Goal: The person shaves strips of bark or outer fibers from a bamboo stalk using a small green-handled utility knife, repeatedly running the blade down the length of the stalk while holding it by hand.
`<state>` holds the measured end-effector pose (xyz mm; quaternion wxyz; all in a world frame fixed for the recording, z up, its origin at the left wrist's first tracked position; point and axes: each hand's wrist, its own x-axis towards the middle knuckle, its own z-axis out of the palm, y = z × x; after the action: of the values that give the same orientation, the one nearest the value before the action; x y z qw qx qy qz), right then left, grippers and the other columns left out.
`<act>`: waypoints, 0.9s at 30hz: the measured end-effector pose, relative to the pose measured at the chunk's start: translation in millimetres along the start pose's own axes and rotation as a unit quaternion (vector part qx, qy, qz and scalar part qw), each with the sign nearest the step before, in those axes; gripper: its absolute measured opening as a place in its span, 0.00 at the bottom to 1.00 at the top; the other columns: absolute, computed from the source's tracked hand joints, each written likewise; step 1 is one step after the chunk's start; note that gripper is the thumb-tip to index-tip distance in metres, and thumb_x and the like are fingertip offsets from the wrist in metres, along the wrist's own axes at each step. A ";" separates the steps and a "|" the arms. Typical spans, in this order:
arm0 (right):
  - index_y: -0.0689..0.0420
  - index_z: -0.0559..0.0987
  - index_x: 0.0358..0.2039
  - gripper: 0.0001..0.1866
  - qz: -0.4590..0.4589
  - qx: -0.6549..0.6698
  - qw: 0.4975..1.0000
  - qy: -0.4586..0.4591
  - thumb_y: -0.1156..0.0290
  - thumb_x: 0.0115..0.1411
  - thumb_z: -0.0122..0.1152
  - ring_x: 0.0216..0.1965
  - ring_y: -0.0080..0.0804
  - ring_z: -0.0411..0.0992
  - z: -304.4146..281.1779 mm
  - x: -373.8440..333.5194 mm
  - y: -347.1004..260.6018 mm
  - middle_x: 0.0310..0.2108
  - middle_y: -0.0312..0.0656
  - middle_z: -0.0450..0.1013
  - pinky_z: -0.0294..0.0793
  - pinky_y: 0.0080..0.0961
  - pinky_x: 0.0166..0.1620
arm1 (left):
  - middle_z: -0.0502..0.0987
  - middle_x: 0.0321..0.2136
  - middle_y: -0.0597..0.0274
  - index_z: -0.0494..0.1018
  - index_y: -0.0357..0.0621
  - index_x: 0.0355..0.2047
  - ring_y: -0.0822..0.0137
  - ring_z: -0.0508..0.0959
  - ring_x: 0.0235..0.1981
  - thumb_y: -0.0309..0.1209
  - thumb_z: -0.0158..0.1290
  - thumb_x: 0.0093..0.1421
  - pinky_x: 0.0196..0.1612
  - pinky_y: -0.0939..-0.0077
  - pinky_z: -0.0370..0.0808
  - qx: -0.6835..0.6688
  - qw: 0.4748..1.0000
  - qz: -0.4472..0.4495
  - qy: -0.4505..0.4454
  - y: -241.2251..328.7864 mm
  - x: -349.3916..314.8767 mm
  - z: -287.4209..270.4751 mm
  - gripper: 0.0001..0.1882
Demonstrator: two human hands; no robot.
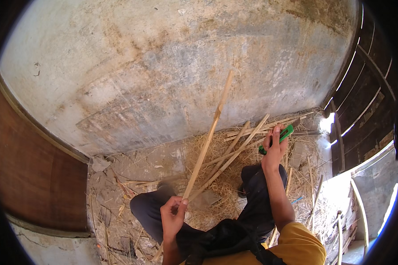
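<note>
White light breaks through the gaps of the dark slatted panel (pixel 361 152), flaring at its left edge and burning out to blank white just below it. Left of the panel, the plaster wall (pixel 199 57) is softly and fairly brightly lit; farther left of it, the brown door (pixel 40 163) looks dimmer. Fisheye distortion bows the panel's slats toward a black rim.

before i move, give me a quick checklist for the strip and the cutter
1. Left hand gripping the wooden strip: ok, fingers closed around it.
2. Right hand holding the green cutter: ok, held by its handle.
3. Cutter apart from the held strip: ok, off to its right.
4. Cutting edge direction: cannot tell, too small.
5. Floor around the legs clear: not ok, straw-like shavings and loose strips lie there.
</note>
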<state>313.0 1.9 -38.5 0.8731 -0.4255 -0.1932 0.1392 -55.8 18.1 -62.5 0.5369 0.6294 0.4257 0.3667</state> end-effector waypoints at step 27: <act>0.57 0.81 0.54 0.15 -0.027 -0.319 0.913 -0.253 0.68 0.69 0.66 0.33 0.21 0.70 18.1 -19.6 5.0 0.32 0.32 0.73 0.71 0.25 0.38 | 0.74 0.23 0.71 0.77 0.38 0.40 0.83 0.66 0.17 0.34 0.54 0.78 0.20 0.84 0.61 -0.077 0.996 -0.013 0.038 19.3 3.3 -6.4 0.11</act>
<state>287.0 9.4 -36.6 0.6167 -0.6263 -0.4527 0.1498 -57.7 22.4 -42.5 0.5719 0.5659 0.4244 0.4154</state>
